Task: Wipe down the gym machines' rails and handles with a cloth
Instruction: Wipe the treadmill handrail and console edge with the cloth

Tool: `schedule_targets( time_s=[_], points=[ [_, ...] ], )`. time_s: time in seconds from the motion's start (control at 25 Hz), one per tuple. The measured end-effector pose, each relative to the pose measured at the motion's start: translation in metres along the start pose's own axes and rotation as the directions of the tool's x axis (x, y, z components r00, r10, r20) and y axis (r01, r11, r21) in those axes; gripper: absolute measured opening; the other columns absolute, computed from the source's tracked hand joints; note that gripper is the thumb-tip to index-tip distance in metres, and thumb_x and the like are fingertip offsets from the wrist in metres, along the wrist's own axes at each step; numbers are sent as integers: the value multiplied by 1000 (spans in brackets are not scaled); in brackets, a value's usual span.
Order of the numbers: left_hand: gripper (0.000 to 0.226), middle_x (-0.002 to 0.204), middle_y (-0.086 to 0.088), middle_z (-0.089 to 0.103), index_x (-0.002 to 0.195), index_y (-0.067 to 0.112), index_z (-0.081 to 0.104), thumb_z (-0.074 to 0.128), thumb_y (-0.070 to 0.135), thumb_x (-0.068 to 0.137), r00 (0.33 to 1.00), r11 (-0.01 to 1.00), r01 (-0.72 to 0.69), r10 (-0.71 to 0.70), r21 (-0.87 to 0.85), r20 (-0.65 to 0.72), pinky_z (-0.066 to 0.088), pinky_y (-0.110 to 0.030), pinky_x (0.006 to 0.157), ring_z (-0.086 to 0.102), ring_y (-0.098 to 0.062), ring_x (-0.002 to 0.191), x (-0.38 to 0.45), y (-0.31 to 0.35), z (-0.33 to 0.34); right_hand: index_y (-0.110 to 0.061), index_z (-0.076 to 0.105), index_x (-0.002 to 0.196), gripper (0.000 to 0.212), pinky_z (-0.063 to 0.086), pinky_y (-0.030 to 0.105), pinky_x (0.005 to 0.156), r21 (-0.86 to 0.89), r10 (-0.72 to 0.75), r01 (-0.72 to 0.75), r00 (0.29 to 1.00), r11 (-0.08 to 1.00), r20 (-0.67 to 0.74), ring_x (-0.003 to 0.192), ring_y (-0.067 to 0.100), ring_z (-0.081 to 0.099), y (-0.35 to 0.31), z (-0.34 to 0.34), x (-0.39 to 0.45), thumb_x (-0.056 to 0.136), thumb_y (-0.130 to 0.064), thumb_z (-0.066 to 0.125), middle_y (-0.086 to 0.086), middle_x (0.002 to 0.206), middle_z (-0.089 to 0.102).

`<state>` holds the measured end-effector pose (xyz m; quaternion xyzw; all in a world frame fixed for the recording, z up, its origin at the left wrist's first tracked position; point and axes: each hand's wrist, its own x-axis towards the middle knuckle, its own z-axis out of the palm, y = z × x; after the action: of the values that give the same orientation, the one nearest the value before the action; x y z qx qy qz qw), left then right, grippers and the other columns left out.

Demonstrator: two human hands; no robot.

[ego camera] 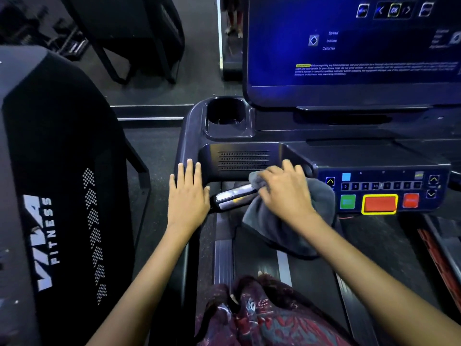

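My right hand (pixel 282 193) has its fingers curled into a grey cloth (pixel 287 221), bunching it over the inner end of the treadmill's silver pulse-grip handle (pixel 234 197). The rest of the cloth hangs down below my wrist, in front of the belt (pixel 311 273). The handle pokes out to the left of the cloth, shiny metal with a black end. My left hand (pixel 188 196) is flat with fingers straight and close together, palm resting on the dark left side rail (pixel 184 136) just beside that handle's outer end, not gripping anything.

Right of the cloth is the button panel (pixel 381 191): number keys, a green button, a big red one with a yellow border, a smaller red one. Above the handle there's a vented panel (pixel 243 161), then a cup holder (pixel 228 116), and the blue console screen (pixel 354 41) up top. On the far left sits another machine's black shroud (pixel 62 171) with "FITNESS" printed on it. My patterned clothing (pixel 262 318) shows at the bottom.
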<state>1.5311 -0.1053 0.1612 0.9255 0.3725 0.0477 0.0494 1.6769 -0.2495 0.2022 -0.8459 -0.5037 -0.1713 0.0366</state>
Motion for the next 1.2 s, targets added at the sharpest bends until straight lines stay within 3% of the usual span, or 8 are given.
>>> schedule_targets(
  time_s=[0.12,0.28,0.44,0.56,0.68,0.8,1.04,1.2],
  points=[
    [58,155,-16,15,147,4,20,41,24,96,1000,1000,9,-9,-7,-7,15,-50,113,12,-33,144,1,1,0,-18,64,62,15,35,31,62,17,-54,54,998,998,19,65,23,56,-41,1,8,52,-28,71,-2,62,64],
    [58,154,-15,20,146,4,24,45,21,95,999,999,13,-14,-52,-30,18,-50,112,16,-32,143,1,0,-1,-20,67,78,26,24,33,64,49,-255,253,967,966,23,73,22,55,-57,10,-11,56,-32,71,-2,77,66],
    [59,155,-14,19,146,3,23,45,21,95,1000,998,17,-19,-56,-19,18,-49,113,15,-32,144,1,1,-3,-19,65,70,16,41,30,58,-50,-34,31,998,998,-47,66,25,57,4,1,-10,59,-31,63,0,69,65],
    [59,155,-15,19,146,2,22,44,22,95,999,998,26,-27,-55,-22,18,-49,113,14,-32,144,1,2,-2,-16,64,65,6,35,31,60,-147,137,-140,990,979,-28,63,25,56,2,-2,-2,60,-20,67,2,62,63],
    [59,153,-16,22,145,0,24,46,21,94,998,997,29,-32,-75,-46,18,-49,113,16,-32,143,1,3,-3,-17,62,70,21,23,33,62,-1,32,-32,999,999,-36,65,24,53,-45,8,-7,66,-19,42,3,66,62],
    [53,150,-19,29,139,-2,35,50,16,92,996,994,8,-18,-113,-85,20,-49,112,22,-34,141,-2,2,-3,-15,64,83,32,30,32,67,134,-96,95,995,986,-1,72,25,54,-59,15,-23,67,-25,38,1,81,63],
    [34,143,-25,37,118,-4,56,57,11,88,994,991,-52,39,-126,-98,26,-53,109,30,-39,137,-3,2,-1,-11,67,86,27,45,34,63,10,213,-213,974,977,-77,71,30,57,14,5,-22,60,-18,71,7,80,63],
    [33,144,-24,36,118,-4,56,56,12,89,995,991,-48,36,-124,-96,23,-53,110,28,-39,138,-1,2,-1,-6,66,103,39,40,37,74,87,157,-145,975,986,-157,79,29,50,-17,23,-35,71,-21,50,11,95,64]
  ],
)
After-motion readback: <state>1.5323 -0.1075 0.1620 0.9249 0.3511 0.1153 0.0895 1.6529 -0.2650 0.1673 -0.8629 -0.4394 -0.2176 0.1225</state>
